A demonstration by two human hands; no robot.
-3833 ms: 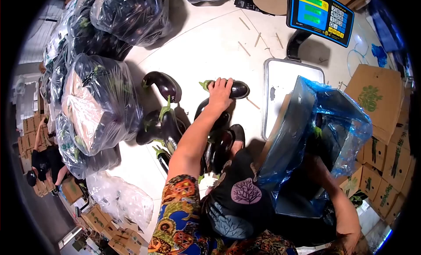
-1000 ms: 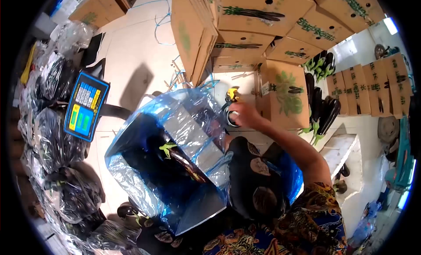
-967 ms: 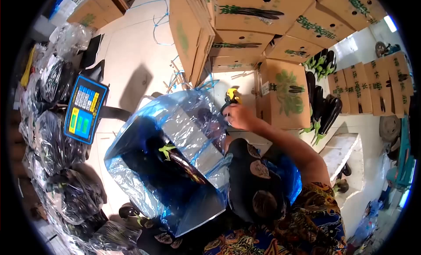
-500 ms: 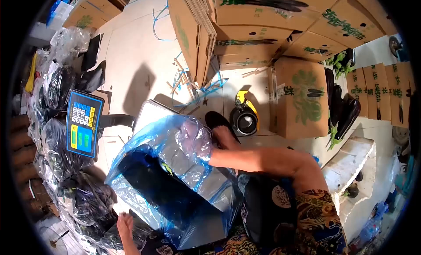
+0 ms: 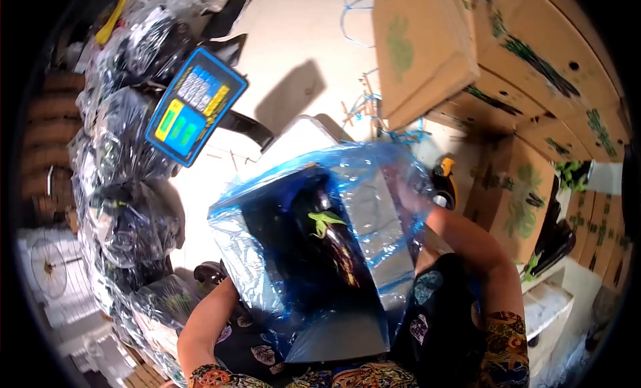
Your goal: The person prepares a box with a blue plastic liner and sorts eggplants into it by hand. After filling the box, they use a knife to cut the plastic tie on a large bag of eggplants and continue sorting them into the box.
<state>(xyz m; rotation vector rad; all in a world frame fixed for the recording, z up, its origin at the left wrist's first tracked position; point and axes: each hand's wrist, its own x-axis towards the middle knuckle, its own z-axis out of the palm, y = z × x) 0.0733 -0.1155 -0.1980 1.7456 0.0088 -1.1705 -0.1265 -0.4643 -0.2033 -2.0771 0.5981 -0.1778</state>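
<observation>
In front of me stands a cardboard box lined with a blue plastic bag (image 5: 250,187), its mouth spread over the rim. Inside lie dark eggplants (image 5: 334,241), one with a green cap clearly lit. My right hand (image 5: 406,191) is at the box's far right side, seen blurred through the film, its fingers not clear. My left hand is hidden behind the bag at the box's left side; only the left forearm (image 5: 208,321) shows. The box appears to rest on a scale, whose platform (image 5: 304,133) shows behind it and whose blue display (image 5: 195,107) stands at upper left.
Clear bags of eggplants (image 5: 127,214) line the left side. Printed cartons (image 5: 514,201) and flattened cardboard (image 5: 420,54) stand at the right. A yellow-and-black tape dispenser (image 5: 445,181) sits beyond my right hand. Blue strapping scraps (image 5: 407,131) lie on the floor. Loose eggplants (image 5: 557,244) lie farther right.
My view has turned, so the scene sits differently. My left hand has gone from free at the lower left to behind the bag. The bag's mouth now shows more of the eggplants.
</observation>
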